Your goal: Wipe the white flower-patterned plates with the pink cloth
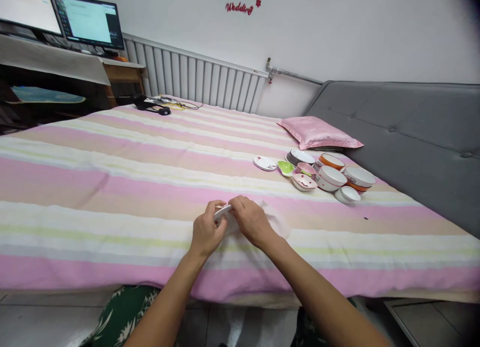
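Observation:
My left hand (206, 230) and my right hand (250, 221) meet over the near edge of the striped bed (112, 187). Both are closed on a small white dish (222, 212) held between them. A thin white cloth (277, 221) lies under and beside my right hand, and the right fingers press it against the dish. Most of the dish is hidden by my fingers.
A cluster of small bowls and plates (322, 174) sits on the bed to the right, near a pink pillow (318, 132). A grey headboard (412, 137) runs along the right. Black cables and a device (153, 104) lie at the far edge. Two monitors (90, 19) stand on a desk at the far left.

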`<state>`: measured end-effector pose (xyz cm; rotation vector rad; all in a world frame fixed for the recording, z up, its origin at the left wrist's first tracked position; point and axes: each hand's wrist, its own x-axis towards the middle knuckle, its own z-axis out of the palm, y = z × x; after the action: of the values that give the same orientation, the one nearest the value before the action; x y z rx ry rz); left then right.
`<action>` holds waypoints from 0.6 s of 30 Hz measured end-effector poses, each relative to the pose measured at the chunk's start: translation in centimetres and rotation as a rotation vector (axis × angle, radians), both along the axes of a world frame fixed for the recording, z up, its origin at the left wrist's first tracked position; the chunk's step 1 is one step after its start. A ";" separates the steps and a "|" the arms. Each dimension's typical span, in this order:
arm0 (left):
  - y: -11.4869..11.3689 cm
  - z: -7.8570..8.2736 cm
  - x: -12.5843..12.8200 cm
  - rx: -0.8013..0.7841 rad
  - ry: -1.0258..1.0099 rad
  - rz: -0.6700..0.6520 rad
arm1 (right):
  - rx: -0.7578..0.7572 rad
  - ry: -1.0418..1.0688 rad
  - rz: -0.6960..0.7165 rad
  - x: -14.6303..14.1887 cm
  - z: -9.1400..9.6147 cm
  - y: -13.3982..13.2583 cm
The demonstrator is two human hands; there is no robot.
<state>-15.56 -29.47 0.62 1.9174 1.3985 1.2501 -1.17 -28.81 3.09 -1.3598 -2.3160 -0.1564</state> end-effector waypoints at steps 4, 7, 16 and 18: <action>0.1 -0.1 0.0 -0.014 -0.003 -0.011 | -0.023 0.050 -0.007 0.1 -0.5 0.6; 0.2 -0.3 -0.1 -0.001 -0.009 -0.006 | -0.053 0.105 0.001 0.3 -0.7 0.8; 0.3 -0.3 -0.1 -0.031 -0.042 -0.015 | -0.148 0.331 0.015 0.9 -1.5 0.8; 0.3 -0.3 -0.2 -0.033 -0.048 -0.012 | -0.170 0.380 0.006 1.1 -1.9 0.9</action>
<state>-15.72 -29.17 0.28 1.8584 1.3733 1.2516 -0.10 -27.93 1.23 -1.3279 -2.0467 0.2840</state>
